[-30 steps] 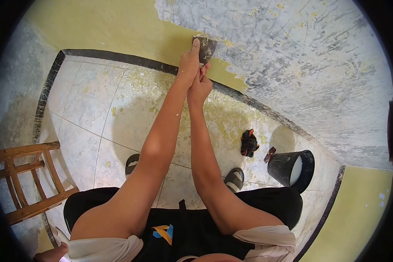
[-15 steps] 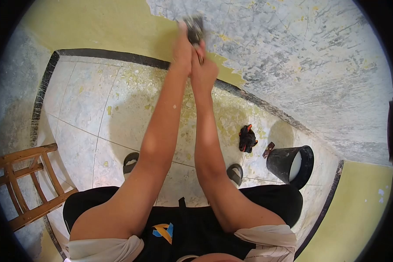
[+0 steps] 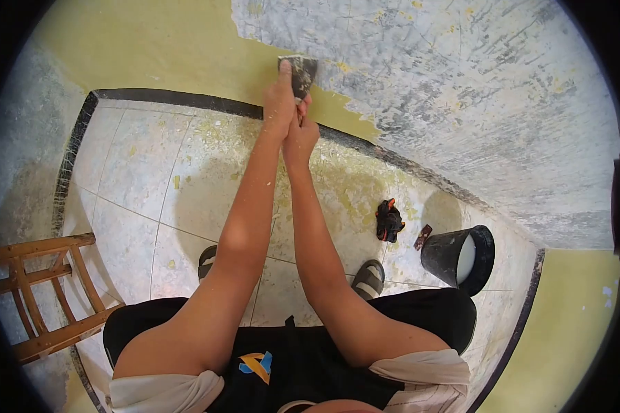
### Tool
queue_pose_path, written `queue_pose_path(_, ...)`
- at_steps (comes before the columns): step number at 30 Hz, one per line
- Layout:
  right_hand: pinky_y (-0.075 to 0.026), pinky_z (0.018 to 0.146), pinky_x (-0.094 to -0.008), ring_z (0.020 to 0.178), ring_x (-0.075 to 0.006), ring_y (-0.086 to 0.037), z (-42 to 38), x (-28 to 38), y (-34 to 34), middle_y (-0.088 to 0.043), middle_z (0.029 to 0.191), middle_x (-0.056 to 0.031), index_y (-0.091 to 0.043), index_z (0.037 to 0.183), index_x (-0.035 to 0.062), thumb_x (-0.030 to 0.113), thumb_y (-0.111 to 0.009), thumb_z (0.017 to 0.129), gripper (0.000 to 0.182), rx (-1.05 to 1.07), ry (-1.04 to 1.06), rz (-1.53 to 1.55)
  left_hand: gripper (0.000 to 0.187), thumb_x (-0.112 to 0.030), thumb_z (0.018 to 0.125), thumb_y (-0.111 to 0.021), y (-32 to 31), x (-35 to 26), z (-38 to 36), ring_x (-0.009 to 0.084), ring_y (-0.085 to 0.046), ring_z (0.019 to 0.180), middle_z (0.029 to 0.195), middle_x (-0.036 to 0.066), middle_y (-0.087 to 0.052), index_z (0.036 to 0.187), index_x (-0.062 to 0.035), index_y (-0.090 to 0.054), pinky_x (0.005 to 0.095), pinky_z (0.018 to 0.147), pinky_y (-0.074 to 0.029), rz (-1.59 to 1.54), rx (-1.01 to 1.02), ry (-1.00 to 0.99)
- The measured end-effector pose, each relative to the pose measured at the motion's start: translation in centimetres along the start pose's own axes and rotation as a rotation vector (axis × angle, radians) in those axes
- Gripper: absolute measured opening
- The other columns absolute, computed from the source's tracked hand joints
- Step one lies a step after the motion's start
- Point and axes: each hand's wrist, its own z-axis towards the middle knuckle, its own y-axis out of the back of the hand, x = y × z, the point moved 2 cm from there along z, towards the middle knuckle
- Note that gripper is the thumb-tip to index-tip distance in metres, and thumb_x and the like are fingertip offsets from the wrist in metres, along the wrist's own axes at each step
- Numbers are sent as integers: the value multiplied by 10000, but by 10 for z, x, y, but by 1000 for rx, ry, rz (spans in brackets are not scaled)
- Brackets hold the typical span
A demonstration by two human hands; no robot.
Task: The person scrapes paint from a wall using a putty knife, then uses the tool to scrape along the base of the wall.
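Note:
Both my hands grip a scraper (image 3: pixel 303 74) with a wide, paint-smeared blade. My left hand (image 3: pixel 279 103) is the upper one, closed with one digit stretched along the blade's left side. Lower on the handle, my right hand (image 3: pixel 301 134) is wrapped round it; most of the handle is hidden. The blade lies over the wall at the ragged border between yellow-green paint (image 3: pixel 179 48) and the grey-white scraped surface (image 3: pixel 447 89).
Paint flakes (image 3: pixel 337 179) litter the tiled floor. A black-and-orange bundle (image 3: pixel 390 221), a small brown piece (image 3: pixel 423 237) and a black bucket (image 3: pixel 447 258) holding pale liquid stand right. A wooden frame (image 3: pixel 48 296) is at left. A dark skirting band (image 3: pixel 186 98) edges the floor.
My hands and the scraper have moved down the wall and slightly left. The blade, blurred before, now shows more sharply. Both hands still hold it.

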Motion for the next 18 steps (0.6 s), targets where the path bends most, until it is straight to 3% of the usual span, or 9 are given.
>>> queue_pose_path(2,-478,721,-290,794,-97,-566,-4,-26,15,-657,850,-101,-632,1040,-121,257,-662,988,382,143,-347,68,681,-598,1028,-455,-9,13,-3,151,-528,423,559,73,-573,740,-4,-623,291,398,-412,16,-18,62)
queue_pose_path(3,-478,721,-290,794,-97,-566,-4,-21,20,-657,850,-101,-632,1040,-121,257,-662,988,382,142,-345,65,646,-567,1030,-484,-14,17,-5,153,-533,421,565,73,-574,747,-1,-612,287,388,-414,-20,-8,51)
queue_pose_path(5,-454,748,-202,842,-42,-524,0,-11,28,-621,977,-1,-654,1018,-75,178,-591,1045,262,116,-346,171,605,-520,1033,-525,-24,22,-6,158,-551,423,574,66,-565,725,-2,-584,285,386,-431,-62,8,9)
queue_pose_path(9,-465,754,-208,856,-47,-545,7,-5,32,-625,978,-4,-652,997,-58,183,-587,1051,255,101,-360,414,601,-556,1022,-517,-37,22,-7,131,-518,419,583,73,-590,803,-11,-644,268,370,-383,-13,5,31)
queue_pose_path(11,-457,669,-221,742,-45,-533,11,-6,31,-627,835,2,-657,943,-48,196,-569,1065,286,30,-305,478,614,-561,1022,-515,-40,22,-7,131,-518,419,572,73,-587,787,-9,-644,272,374,-384,47,-15,14)
queue_pose_path(15,-456,692,-206,772,-38,-533,13,-8,30,-627,865,-15,-654,960,-56,189,-571,1061,277,85,-392,343,621,-558,1023,-514,-37,14,-6,137,-519,419,570,81,-591,777,-3,-642,284,379,-390,40,46,27)
queue_pose_path(18,-452,652,-215,735,-40,-527,12,-6,26,-624,840,-11,-644,943,-61,173,-562,1061,274,71,-269,332,628,-560,1024,-508,-34,12,-3,146,-517,417,577,94,-599,775,1,-640,297,387,-400,81,72,37)
